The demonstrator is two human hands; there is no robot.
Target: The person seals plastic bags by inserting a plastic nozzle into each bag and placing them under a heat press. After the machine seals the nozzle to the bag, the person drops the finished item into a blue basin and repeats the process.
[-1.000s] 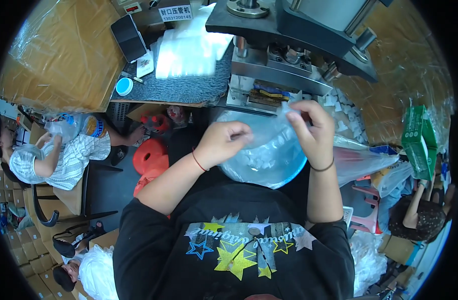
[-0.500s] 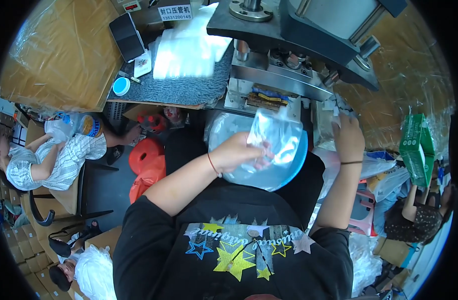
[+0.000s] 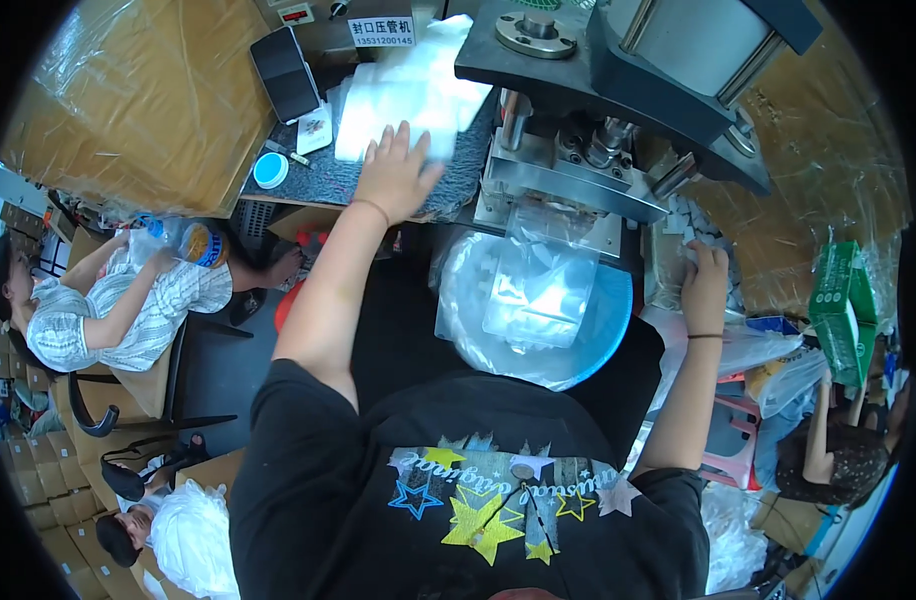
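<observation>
Loosely spread left hand (image 3: pixel 397 180) over bags (image 3: pixel 390 110), curled right hand (image 3: pixel 706 280) by white pieces (image 3: pixel 686 220)

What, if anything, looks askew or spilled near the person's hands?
Nothing looks clearly spilled. Only the stacked plastic pouches by the left hand lie askew, their edges fanned unevenly over the grey-blue cloth.

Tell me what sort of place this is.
It looks like a small packing workshop, though I can't be certain. There's a heavy metal press, a pile of clear plastic bags on the table beside it, and stacked cardboard boxes in the background.
</observation>
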